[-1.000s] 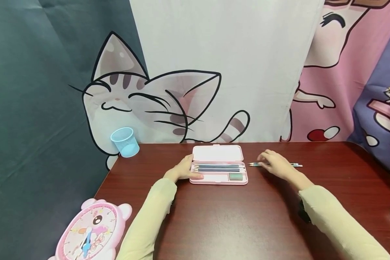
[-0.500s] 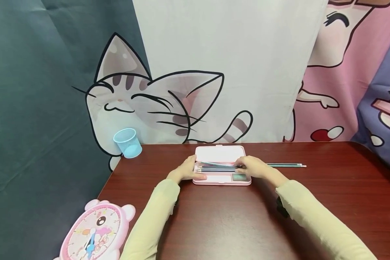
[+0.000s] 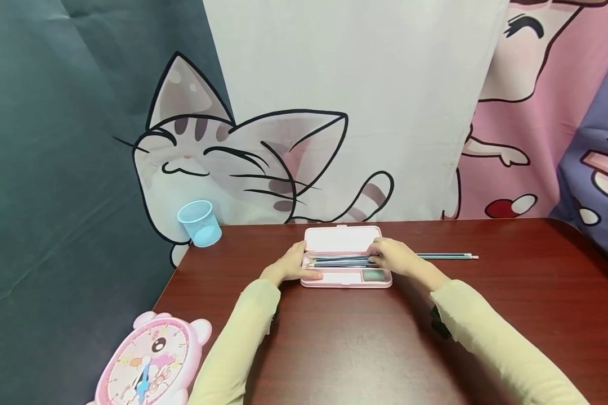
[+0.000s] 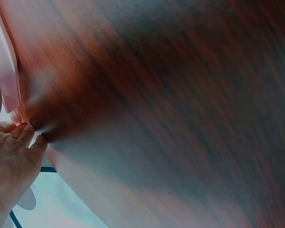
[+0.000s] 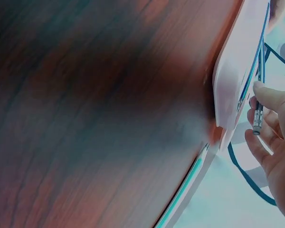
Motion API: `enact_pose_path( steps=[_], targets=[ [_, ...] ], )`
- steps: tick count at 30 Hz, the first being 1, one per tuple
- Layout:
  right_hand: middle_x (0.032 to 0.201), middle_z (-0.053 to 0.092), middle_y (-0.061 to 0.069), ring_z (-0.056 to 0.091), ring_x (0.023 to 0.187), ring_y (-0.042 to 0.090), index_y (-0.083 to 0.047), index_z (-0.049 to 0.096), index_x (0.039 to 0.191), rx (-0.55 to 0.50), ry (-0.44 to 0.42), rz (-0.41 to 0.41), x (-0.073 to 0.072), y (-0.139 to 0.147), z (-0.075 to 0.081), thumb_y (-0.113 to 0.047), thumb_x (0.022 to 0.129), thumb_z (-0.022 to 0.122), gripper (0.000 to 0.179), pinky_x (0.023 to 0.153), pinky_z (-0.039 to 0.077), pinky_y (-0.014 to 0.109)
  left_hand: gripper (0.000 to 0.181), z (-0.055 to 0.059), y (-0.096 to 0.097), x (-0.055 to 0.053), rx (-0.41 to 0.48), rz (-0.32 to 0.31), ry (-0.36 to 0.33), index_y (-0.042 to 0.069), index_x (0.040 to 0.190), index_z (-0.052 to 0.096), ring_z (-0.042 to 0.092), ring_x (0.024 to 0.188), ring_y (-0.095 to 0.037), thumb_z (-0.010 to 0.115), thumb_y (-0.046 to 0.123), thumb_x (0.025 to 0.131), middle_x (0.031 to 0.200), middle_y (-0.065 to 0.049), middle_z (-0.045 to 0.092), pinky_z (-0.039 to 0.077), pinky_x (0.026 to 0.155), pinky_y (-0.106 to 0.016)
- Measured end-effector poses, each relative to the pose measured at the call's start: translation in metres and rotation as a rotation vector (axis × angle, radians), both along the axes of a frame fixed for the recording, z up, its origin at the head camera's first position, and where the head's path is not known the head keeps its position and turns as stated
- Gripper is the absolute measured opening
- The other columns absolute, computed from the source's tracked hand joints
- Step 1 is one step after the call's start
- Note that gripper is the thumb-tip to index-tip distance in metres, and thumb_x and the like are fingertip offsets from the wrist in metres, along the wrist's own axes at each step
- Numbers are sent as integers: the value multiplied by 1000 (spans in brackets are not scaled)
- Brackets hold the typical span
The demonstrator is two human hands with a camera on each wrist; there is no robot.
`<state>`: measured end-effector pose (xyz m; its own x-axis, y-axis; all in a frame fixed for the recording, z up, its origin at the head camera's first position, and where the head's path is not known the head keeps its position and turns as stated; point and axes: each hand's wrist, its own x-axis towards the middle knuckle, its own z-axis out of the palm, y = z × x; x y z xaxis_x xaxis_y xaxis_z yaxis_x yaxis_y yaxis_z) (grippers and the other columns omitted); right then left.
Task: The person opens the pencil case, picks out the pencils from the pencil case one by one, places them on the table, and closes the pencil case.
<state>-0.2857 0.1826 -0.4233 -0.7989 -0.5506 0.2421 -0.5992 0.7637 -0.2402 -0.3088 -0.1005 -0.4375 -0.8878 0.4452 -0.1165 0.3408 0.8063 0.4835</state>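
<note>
A glossy counter [image 3: 354,343] with red-brown wood grain carries a smooth, rectangular pink case [image 3: 342,242], its flat lid hinged back. A tapered, pale-blue cup [image 3: 200,225] stands at the far-left corner. The left grip [image 3: 290,264] holds the case's left end; the right grip [image 3: 392,259] pinches a slim pencil [image 5: 258,122] at its right end. Straight, slender pencils [image 3: 336,262] lie lengthwise inside, behind a small green block [image 3: 374,275].

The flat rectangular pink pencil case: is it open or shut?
Open. The pencil case has its pale pink lid folded back, leaving slim dark-blue pencils and a grey-green block visible inside.
</note>
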Motion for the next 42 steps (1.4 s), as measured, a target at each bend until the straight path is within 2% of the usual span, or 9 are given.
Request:
enact_pose_path(
  steps=[6, 11, 22, 30, 35, 39, 42],
  targets=[
    [82, 61, 2, 58, 74, 15, -9, 69, 87, -35, 28, -24, 2, 12, 1, -8, 80, 67, 7, 69, 48, 36, 100, 0, -1, 0, 1, 23, -14, -1, 142, 19, 30, 131, -26, 75, 42, 71, 143, -18, 30, 27, 109, -40],
    [79, 62, 2, 58, 73, 15, -7, 70, 86, -88, 57, -31, 4, 26, 1, -6, 79, 68, 8, 68, 48, 35, 101, -2, 0, -1, 12, 18, -19, -1, 142, 18, 30, 131, -27, 75, 42, 71, 143, -18, 30, 28, 109, -41],
    [77, 62, 1, 55, 71, 13, -5, 68, 82, -195, 106, -59, 10, 70, -5, -2, 78, 68, 5, 65, 45, 31, 99, -1, -2, 0, 5, 20, -22, -1, 141, 20, 32, 129, -27, 75, 41, 71, 140, -19, 32, 28, 109, -41],
    [70, 62, 0, 49, 64, 4, -4, 68, 77, -294, 202, -56, 22, 112, -13, 5, 70, 72, 13, 59, 41, 16, 99, -1, 1, 0, 10, 10, -6, -4, 140, 21, 33, 129, -28, 75, 40, 71, 140, -21, 33, 28, 108, -42],
    [75, 64, 0, 54, 69, 0, -5, 69, 81, -276, 151, -130, 30, 140, -19, 3, 71, 72, 13, 64, 44, 11, 100, 0, 2, 0, 7, 10, 1, -4, 141, 20, 33, 129, -28, 76, 40, 71, 140, -20, 32, 28, 109, -41],
    [78, 63, 0, 55, 72, 2, -6, 69, 81, -223, 125, -187, 33, 158, -24, -1, 72, 72, 11, 65, 47, 19, 100, 1, 2, 0, 11, 11, -3, -5, 140, 21, 33, 129, -28, 76, 40, 70, 140, -20, 33, 28, 109, -41],
    [77, 61, 1, 56, 72, 11, -6, 68, 79, -169, 139, -197, 33, 167, -26, -2, 72, 73, 9, 64, 47, 26, 100, 1, 1, -1, 12, 19, -20, -4, 141, 20, 33, 128, -27, 75, 40, 70, 140, -19, 32, 28, 109, -41]
  ],
)
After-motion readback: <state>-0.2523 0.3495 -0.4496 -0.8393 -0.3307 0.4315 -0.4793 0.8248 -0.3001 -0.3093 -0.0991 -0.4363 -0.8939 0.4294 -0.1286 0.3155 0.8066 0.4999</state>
